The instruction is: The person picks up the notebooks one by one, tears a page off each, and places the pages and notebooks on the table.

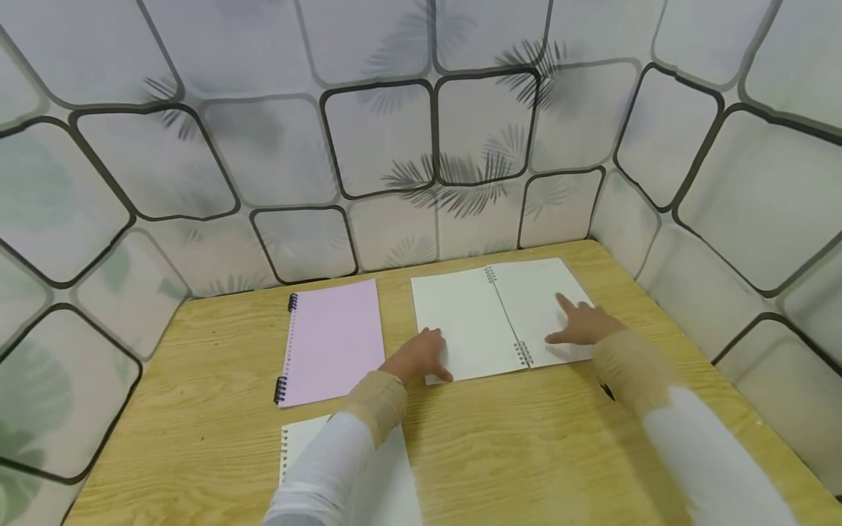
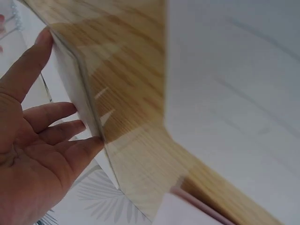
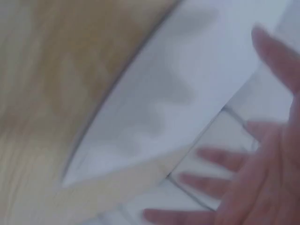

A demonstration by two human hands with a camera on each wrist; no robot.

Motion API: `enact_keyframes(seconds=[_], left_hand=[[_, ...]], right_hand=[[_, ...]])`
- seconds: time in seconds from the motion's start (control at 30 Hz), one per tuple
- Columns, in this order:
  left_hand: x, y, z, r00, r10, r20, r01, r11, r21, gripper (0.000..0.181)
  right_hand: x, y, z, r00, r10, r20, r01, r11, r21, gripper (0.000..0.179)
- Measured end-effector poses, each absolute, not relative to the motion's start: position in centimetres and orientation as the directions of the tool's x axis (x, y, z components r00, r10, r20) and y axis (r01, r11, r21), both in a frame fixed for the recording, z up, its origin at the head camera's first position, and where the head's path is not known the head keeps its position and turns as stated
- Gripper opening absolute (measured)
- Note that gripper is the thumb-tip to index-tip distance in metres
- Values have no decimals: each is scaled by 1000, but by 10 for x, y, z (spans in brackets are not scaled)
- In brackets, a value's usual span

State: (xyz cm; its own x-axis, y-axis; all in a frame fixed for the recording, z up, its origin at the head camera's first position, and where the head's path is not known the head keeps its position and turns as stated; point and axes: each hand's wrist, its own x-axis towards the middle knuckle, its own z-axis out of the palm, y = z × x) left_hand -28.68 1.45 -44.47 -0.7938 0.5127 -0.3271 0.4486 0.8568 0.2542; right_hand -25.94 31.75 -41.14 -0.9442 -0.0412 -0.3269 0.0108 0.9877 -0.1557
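An open spiral notebook [image 1: 460, 318] with blank white pages lies flat toward the back right of the table, its wire binding running down the middle. At its left edge is my left hand [image 1: 419, 356]. In the left wrist view, the thumb and fingertips of the left hand [image 2: 44, 140] touch the notebook's edge [image 2: 77, 79], the fingers only slightly bent. Over the right page, my right hand [image 1: 580, 324] is spread with its fingers apart. The right wrist view shows this hand [image 3: 262, 187] holding nothing, its shadow falling on the white page [image 3: 154, 93].
A pink spiral notebook [image 1: 337, 342] lies left of the open one. Nearer, a white spiral notebook [image 1: 391, 482] is partly hidden under the left forearm. The wooden table [image 1: 500, 453] meets patterned walls [image 1: 388, 139] at the back and sides. A small dark thing [image 1: 607, 392] shows beneath the right wrist.
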Motion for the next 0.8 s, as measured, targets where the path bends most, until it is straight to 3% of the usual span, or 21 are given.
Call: enact_keyframes(seconds=[0.1, 0.17, 0.33, 0.57, 0.67, 0.8], left_hand=[[-285, 12, -443, -802, 489, -343, 427, 871, 243, 76], [-284, 11, -441, -805, 477, -353, 421, 878, 227, 76], [-280, 8, -437, -801, 494, -338, 443, 869, 220, 72], [-281, 6, -438, -790, 534, -302, 489, 845, 216, 65], [-288, 5, -439, -844, 451, -291, 390, 887, 245, 57], [-296, 1, -443, -945, 202, -258, 144, 963, 227, 45]], right_hand=[[-276, 291, -410, -907, -215, -363, -126, 959, -254, 104], [-284, 279, -409, -889, -252, -381, -165, 955, -246, 111], [-294, 267, -408, -871, -167, -461, -105, 982, -157, 119], [-301, 266, -418, -837, -109, -537, -26, 987, -161, 117], [-305, 263, -423, -832, -103, -545, -30, 990, -141, 116], [-309, 258, -426, -828, -107, -551, -55, 992, -110, 118]])
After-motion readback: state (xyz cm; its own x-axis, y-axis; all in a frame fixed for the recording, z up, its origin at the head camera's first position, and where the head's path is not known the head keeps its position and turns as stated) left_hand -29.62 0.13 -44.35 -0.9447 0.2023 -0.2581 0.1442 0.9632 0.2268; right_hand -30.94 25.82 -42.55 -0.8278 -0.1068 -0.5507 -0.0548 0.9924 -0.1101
